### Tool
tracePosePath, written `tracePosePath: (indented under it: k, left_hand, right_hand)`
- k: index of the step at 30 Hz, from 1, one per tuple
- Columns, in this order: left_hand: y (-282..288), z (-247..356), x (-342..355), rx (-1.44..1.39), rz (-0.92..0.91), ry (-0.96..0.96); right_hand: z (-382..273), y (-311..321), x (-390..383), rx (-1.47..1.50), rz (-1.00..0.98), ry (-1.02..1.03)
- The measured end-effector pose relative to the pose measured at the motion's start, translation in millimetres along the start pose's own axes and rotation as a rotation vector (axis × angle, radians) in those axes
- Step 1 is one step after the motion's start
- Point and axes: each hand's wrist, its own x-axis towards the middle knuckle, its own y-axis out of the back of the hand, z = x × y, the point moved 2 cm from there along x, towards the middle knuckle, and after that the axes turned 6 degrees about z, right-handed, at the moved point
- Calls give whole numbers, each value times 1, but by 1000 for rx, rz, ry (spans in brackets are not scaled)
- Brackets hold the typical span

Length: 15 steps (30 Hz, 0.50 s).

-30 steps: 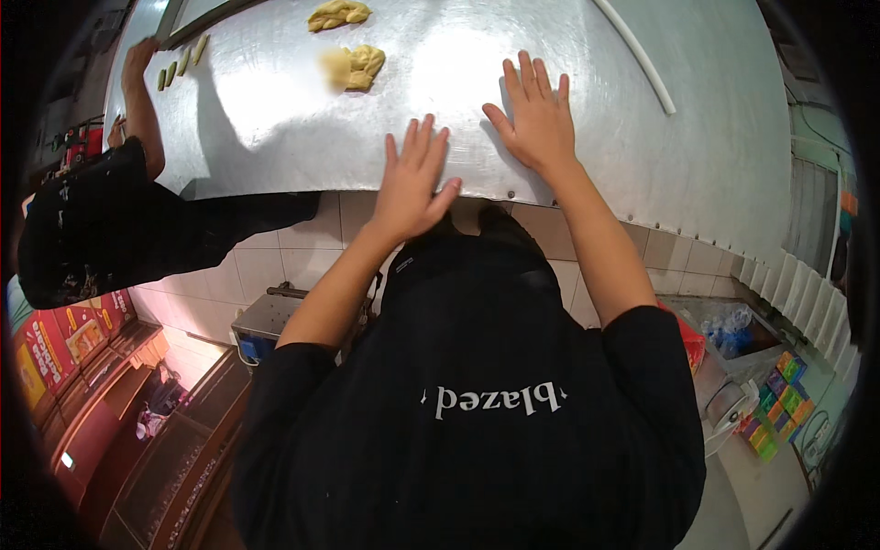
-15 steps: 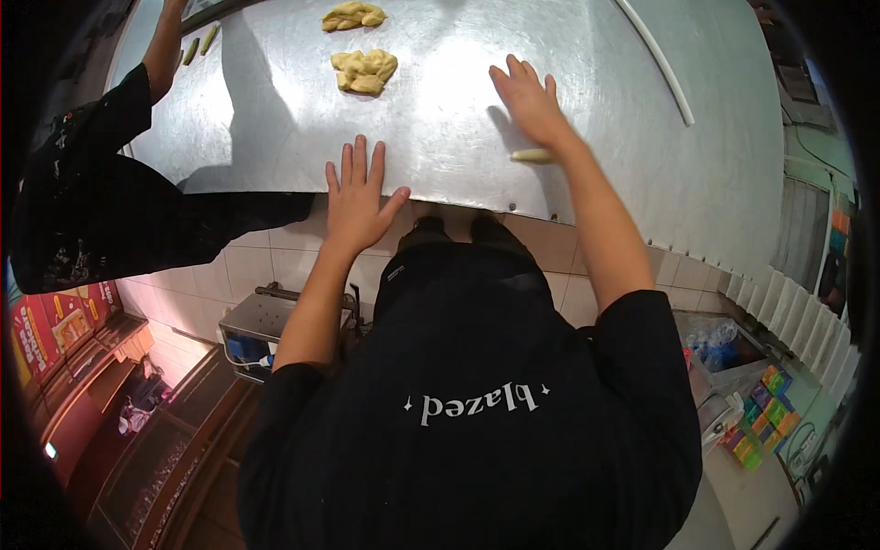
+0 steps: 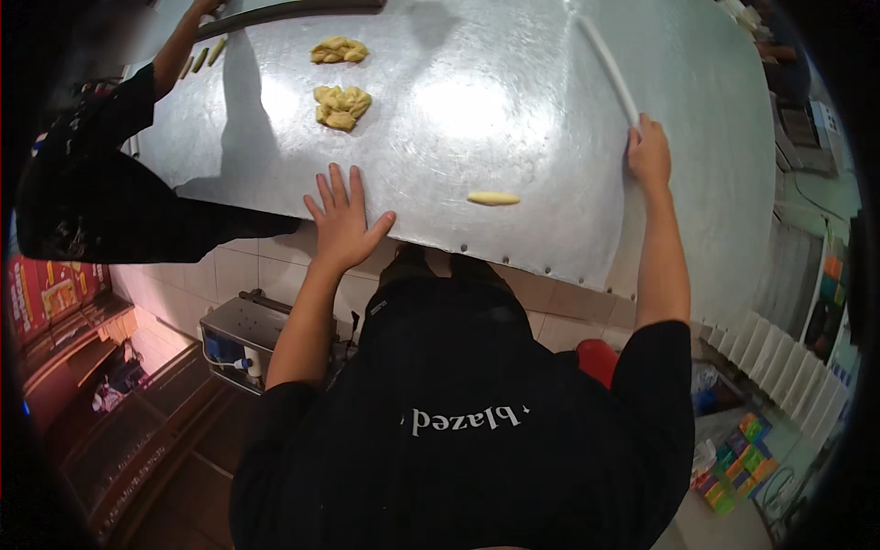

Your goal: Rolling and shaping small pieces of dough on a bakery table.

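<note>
My right hand (image 3: 651, 156) is closed round the near end of a long white rod (image 3: 607, 66), at the right of the metal table (image 3: 417, 174). From there the rod runs away toward the far edge of the view. My left hand (image 3: 343, 225) lies flat with its fingers spread on the table's near edge, holding nothing. Between my hands a small pale-yellow roll of dough (image 3: 493, 198) rests near that edge, touched by neither. Beyond my left hand sit two knobbly lumps of yellow dough, a nearer one (image 3: 342, 106) and a farther one (image 3: 339, 50).
To my left stands another person in black (image 3: 101, 174), one arm stretched over the table. Several thin dough rolls (image 3: 216, 51) lie by that arm, near a dark long bar (image 3: 293, 13). A metal box-like appliance (image 3: 240, 321) is on the floor left of me.
My right hand has moved right, from above the dough roll to the rod's near end, and closed on it. My left hand stays flat at the edge. The whole view has shifted.
</note>
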Motion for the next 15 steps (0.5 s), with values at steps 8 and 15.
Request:
tracePosePath:
  k: [8,15]
  left_hand:
    - [2,8,-5,-22,-36,51]
    - [3,9,4,-24,-35,53]
  right_hand:
    - [-171,20,-12,373,-39,550]
    - [-231,11,4,444,252,619]
